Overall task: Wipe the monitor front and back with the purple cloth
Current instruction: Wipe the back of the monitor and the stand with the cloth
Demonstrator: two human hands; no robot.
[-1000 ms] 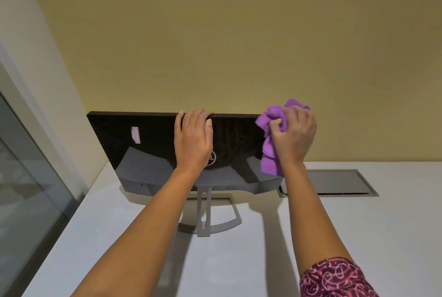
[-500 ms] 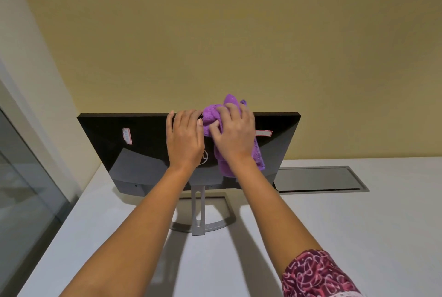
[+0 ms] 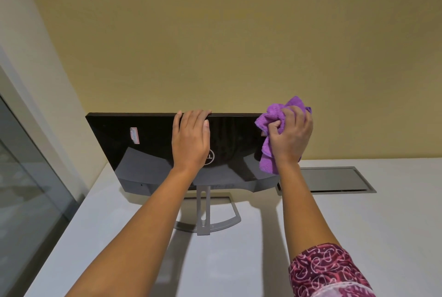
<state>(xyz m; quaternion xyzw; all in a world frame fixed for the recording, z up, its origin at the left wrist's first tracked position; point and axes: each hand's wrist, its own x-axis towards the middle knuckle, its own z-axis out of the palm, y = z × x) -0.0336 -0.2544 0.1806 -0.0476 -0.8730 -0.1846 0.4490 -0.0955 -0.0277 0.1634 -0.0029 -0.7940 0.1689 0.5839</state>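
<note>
A black monitor [image 3: 148, 153] stands on a grey stand [image 3: 203, 213] with its glossy back facing me. My left hand [image 3: 191, 139] lies on the back near the middle, its fingers hooked over the top edge. My right hand [image 3: 290, 139] grips the bunched purple cloth [image 3: 267, 160] and presses it against the monitor's upper right corner. The cloth sticks out above the top edge and hangs below my palm. The screen side is hidden.
The monitor sits on a white desk [image 3: 358, 225] close to a yellow wall [image 3: 239, 45]. A grey cable hatch [image 3: 334, 179] is set in the desk to the right. A glass panel [image 3: 28, 189] runs along the left. A small sticker [image 3: 134, 135] marks the monitor's back.
My right hand swept the cloth from the right corner to the middle of the back, then out to the right corner again. My left hand stayed on the top edge.
</note>
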